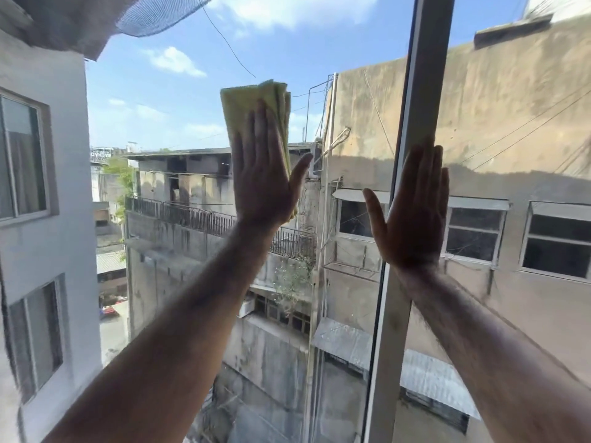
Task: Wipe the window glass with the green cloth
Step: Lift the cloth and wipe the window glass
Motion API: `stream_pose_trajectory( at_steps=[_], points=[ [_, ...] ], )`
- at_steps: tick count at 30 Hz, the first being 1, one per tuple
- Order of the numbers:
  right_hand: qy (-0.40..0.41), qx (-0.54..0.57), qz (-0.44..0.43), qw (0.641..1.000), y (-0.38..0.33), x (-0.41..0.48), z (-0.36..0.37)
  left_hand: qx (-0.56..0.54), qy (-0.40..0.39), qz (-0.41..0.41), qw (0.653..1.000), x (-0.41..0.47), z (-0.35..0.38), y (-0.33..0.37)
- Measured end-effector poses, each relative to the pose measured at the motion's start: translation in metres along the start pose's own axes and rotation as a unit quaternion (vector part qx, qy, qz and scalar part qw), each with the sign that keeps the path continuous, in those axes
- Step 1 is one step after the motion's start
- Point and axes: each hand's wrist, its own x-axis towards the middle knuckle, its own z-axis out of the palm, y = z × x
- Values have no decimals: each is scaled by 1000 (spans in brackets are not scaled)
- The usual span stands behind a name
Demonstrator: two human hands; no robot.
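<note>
Green cloth (pixel 256 103) under flat left hand (pixel 265 183), open glass (pixel 166 193) leftward

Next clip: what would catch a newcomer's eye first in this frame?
Two raised arms fill the view. The left hand presses a folded green cloth flat against the window glass at centre, with sky behind it. The right hand lies open-palmed over the pale vertical window frame on the right, with weathered concrete buildings outside.

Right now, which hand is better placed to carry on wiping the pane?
Left. The left hand presses the green cloth flat on the window glass; the right hand is bare, braced across the window frame.
</note>
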Motion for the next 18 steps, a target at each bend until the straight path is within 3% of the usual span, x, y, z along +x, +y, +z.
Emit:
stream_pose_trajectory(
  at_steps=[3,7,14,18],
  points=[
    [4,-2,2,1000,0,1,0,-2,-2,93,996,-44,10,25],
    [7,6,3,1000,0,0,1,4,-19,101,995,-92,11,25],
    [-1,7,4,1000,0,0,-1,-36,43,162,985,-46,-23,2],
    [-10,8,8,1000,0,1,-1,-39,-10,159,986,-25,-36,-5]
  ],
)
